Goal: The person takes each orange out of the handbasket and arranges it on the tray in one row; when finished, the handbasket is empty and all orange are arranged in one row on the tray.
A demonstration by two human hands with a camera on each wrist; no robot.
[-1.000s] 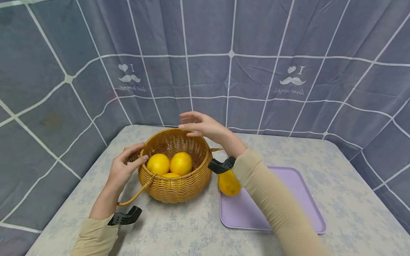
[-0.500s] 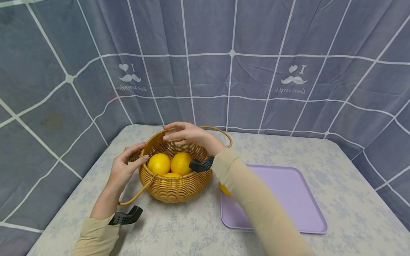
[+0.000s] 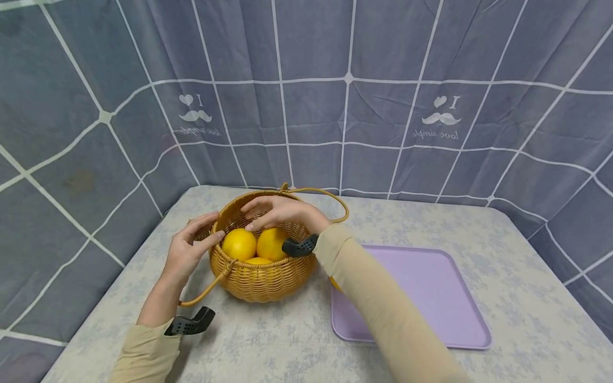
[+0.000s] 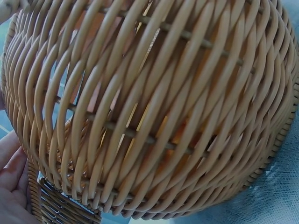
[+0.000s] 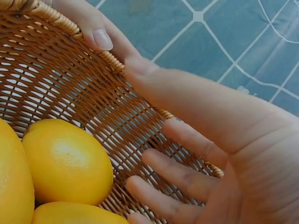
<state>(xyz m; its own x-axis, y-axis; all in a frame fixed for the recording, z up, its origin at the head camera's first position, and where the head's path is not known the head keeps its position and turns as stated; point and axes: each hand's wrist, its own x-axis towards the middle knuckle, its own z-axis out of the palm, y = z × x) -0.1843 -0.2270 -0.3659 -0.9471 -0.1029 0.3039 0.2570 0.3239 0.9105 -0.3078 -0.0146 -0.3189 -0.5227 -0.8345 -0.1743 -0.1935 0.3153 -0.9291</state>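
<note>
In the head view, a round wicker basket point(image 3: 261, 280) stands left of centre, with three smooth yellow fruits point(image 3: 239, 244) visible inside. My left hand point(image 3: 189, 244) grips the basket's left rim, its thumb on the rim. My right hand point(image 3: 278, 211) reaches over the basket's mouth with slightly bent, spread fingers, holding nothing. In the right wrist view, that hand point(image 5: 201, 158) hovers beside a yellow fruit point(image 5: 67, 161), apart from it. The left wrist view is filled by the basket's woven wall point(image 4: 149, 112).
A lilac tray point(image 3: 431, 287) lies right of the basket. Another yellow fruit point(image 3: 335, 284) at its left edge is mostly hidden behind my right sleeve. One basket handle point(image 3: 203, 295) hangs to the front left, the other point(image 3: 342, 205) sticks out right. A grey grid-patterned curtain point(image 3: 316, 117) stands behind.
My right hand has moved left from above the basket's right rim and dipped into its mouth, over the fruits. My left hand keeps its hold on the rim.
</note>
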